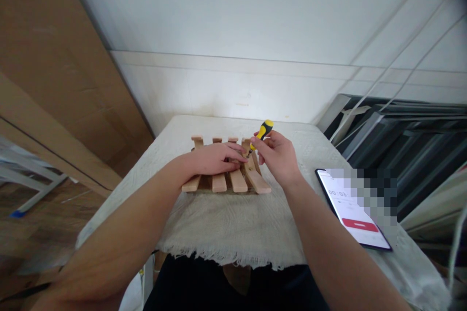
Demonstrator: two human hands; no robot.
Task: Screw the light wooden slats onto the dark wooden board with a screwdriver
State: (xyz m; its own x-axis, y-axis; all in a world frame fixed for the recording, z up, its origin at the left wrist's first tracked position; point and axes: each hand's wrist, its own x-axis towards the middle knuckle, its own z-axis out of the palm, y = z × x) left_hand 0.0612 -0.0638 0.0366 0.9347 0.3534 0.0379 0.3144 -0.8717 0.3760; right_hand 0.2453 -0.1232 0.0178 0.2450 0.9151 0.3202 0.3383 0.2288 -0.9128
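Observation:
A small slatted wooden rack (219, 182) lies on the cloth, its several light slats curved up at the far ends. My left hand (215, 158) rests flat across the slats, fingers stretched to the right and close to the screwdriver's tip. In my right hand (279, 155) is a yellow and black screwdriver (263, 129), pinched low on its handle between thumb and fingers. It leans with its handle up and to the right, and its shaft points down at the rightmost slat (255, 177). Whether the tip sits in a screw is too small to make out.
A pale cloth with a frayed front edge covers the table (233, 218). To the right lies a phone (350, 209) showing a timer, partly pixelated. Dark framed panels (408, 141) lean beyond the right edge. Large cardboard (73, 58) stands at left, and a white wall (219, 87) behind.

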